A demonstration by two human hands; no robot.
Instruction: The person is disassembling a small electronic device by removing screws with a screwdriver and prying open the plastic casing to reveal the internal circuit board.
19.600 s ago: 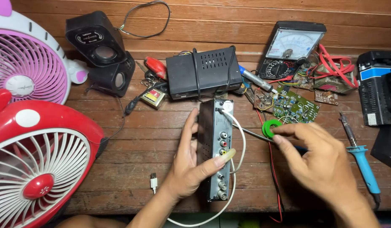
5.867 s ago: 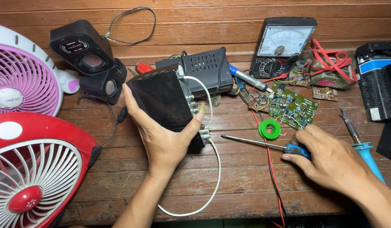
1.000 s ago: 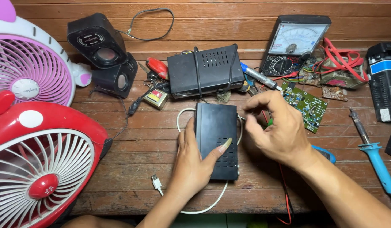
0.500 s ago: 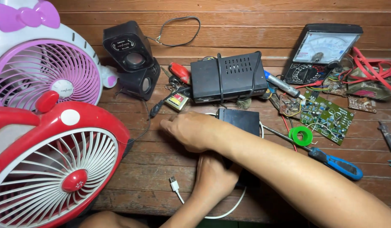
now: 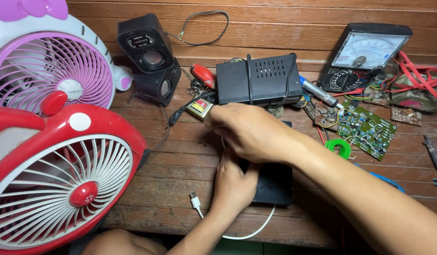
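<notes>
Small black box [image 5: 274, 182] lies flat on the wooden worktop [image 5: 180, 160], long axis running near-to-far from the person, far end toward the bigger vented black box [image 5: 258, 85]. Matte black casing, plain top, mostly covered by arms; white cable [image 5: 249, 232] loops out at its near edge, ending in a white plug [image 5: 195, 199].

Left hand [image 5: 233, 184] grip is clamped on the box's left side, thumb on top. Right hand [image 5: 249, 130] crosses over it, fingers together and curled at the small yellow transformer [image 5: 199, 106] beside the vented box; can't tell if it's actually pinching it.

Versus a second ago: right hand was at the box's right edge, now it has swung across to the left. Box hasn't turned. Blue-handled screwdriver [image 5: 386, 179] lies put down, right of the forearm.
</notes>
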